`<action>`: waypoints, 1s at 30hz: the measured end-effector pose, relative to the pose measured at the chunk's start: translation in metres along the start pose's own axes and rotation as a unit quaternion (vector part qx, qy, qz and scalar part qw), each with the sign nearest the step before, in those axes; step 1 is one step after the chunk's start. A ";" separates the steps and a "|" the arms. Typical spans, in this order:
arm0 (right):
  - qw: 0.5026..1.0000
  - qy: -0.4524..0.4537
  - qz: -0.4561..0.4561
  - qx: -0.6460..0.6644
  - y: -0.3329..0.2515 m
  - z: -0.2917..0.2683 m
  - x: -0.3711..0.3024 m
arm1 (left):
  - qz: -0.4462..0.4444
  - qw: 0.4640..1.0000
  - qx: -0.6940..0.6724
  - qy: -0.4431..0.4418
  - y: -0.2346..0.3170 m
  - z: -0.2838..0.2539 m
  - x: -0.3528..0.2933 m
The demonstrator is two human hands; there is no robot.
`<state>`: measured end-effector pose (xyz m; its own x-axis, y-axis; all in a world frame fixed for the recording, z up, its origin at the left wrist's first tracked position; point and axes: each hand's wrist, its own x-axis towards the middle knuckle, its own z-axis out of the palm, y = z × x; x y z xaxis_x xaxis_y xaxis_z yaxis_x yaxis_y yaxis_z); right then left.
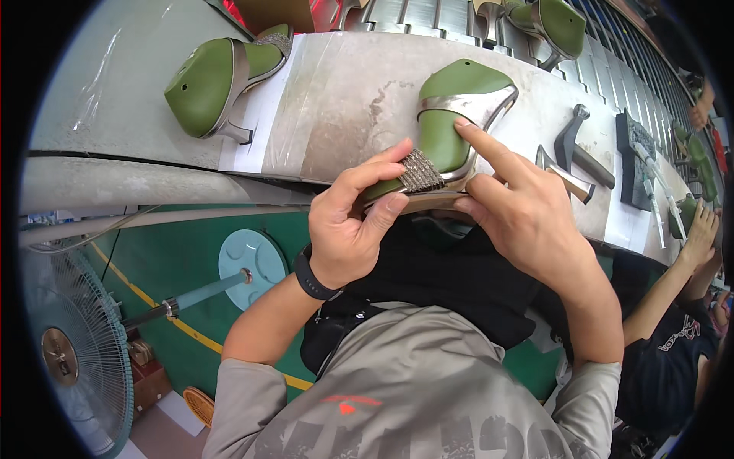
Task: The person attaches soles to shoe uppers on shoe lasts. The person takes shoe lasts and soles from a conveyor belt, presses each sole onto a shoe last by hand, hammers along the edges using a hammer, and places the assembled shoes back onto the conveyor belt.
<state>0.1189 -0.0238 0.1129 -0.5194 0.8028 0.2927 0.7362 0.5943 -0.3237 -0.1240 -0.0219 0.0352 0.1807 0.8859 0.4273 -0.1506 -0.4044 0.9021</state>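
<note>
A high-heeled sandal (497, 109) on a green shoe last (466, 75) lies at the bench's near edge, heel toward the right. It has a silver strap at the back and a glittery band (420, 171) over the toe part. My left hand (348, 222) grips the toe end, fingers on top by the band and thumb along the sole's side. My right hand (527, 214) holds the sole's edge with its thumb, while the index fingertip presses near the silver strap. Part of the sandal's heel side is hidden behind my right hand.
Another sandal on a green last (202, 88) lies at the left. A hammer (585, 149) and a dark block (634, 161) with white tubes beside it lie to the right. More sandals (554, 30) sit on the slatted conveyor (420, 17). A co-worker's hand (700, 233) is far right.
</note>
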 end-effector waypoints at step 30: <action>0.995 0.010 -0.095 0.012 0.050 0.002 0.007 | 0.110 0.895 0.415 -0.120 0.044 0.033 0.056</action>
<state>0.1517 0.0115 0.0971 -0.6397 0.6746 0.3685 0.6149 0.7367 -0.2813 -0.0881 0.0020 0.1006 0.4540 0.7301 0.5107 0.5484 -0.6807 0.4857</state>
